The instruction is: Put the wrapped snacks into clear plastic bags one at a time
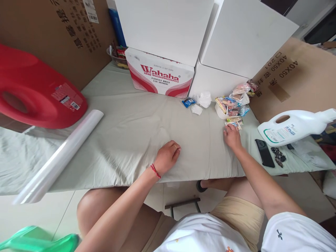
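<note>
My left hand (168, 157) rests on the cloth-covered table (183, 140), fingers curled into a loose fist with nothing visible in them. A ring is on one finger and a red cord is round the wrist. Farther right, my right hand (232, 137) has its fingers closed at the near edge of a small snack packet (233, 124). Just behind it, a white bowl (221, 111) is heaped with several wrapped snacks (232, 103). Left of the bowl lie a blue packet (188, 102), a crumpled clear plastic bag (204, 99) and a small white piece (196, 110).
A Wahaha water carton (160, 73) leans against white boxes (168, 28) at the back. A large red jug (39, 87) and a clear plastic roll (63, 154) are on the left. On the right are a white bottle (294, 127), a black phone (264, 153) and keys (278, 156).
</note>
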The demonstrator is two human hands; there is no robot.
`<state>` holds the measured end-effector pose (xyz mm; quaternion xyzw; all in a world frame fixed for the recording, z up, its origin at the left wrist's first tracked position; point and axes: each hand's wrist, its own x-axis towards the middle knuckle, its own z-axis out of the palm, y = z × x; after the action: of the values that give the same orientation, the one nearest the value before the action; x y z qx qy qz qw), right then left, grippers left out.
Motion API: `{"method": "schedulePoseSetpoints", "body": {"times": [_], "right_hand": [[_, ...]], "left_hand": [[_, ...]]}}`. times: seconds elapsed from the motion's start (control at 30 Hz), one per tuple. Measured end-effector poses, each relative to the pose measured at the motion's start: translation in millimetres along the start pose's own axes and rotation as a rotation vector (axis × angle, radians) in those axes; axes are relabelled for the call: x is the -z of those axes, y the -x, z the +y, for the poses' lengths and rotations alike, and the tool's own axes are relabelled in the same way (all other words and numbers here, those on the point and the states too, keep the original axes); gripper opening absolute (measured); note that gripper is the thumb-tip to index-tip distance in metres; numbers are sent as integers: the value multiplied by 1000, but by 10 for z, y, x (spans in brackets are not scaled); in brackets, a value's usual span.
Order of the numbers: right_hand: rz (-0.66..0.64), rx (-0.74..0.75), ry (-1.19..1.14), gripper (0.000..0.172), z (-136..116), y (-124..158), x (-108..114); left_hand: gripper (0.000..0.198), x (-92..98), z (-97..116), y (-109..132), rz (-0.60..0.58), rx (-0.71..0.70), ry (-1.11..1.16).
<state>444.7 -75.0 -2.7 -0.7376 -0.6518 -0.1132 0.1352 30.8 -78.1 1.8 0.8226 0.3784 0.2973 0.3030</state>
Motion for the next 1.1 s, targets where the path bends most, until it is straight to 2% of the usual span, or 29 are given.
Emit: {"method": "schedulePoseSetpoints", "body": {"times": [0.1,0.17,0.3,0.4,0.5,0.6,0.73,0.8,0.9,1.0,1.1], "right_hand": [[56,-98,-22,39,110,-94,-44],[74,-119,-29,39,82,-83,-28],[55,-45,-57,34,-238,-46,30],[-9,18,-109,35,-598,-196,-1],[-41,39,-174,35,-942,-571,-92],[12,-31,-180,35,-1182,-1079,-142],[124,-88,-153,56,-1300,-1682,-65],[106,-85,-142,56,-1315,-1850,-25],[-20,-48,-146,35,-1341,-1879,-78],[-133,-24,-175,31,-1382,-1676,-244],[-67,-100,-328,31,-1480,-1311,-334]], "left_hand": [[23,-19,-9,9,47,11,11],[25,-11,-19,18,103,46,48],[32,107,-29,26,171,54,192],[27,237,-18,13,217,60,264],[24,318,-9,-8,252,110,313],[23,338,-18,-22,240,143,327],[23,328,-37,-26,203,148,286],[24,326,-37,-28,188,154,255],[24,331,-29,-28,175,155,228],[23,333,-25,-19,166,141,241],[22,320,-27,-26,196,178,341]]}}
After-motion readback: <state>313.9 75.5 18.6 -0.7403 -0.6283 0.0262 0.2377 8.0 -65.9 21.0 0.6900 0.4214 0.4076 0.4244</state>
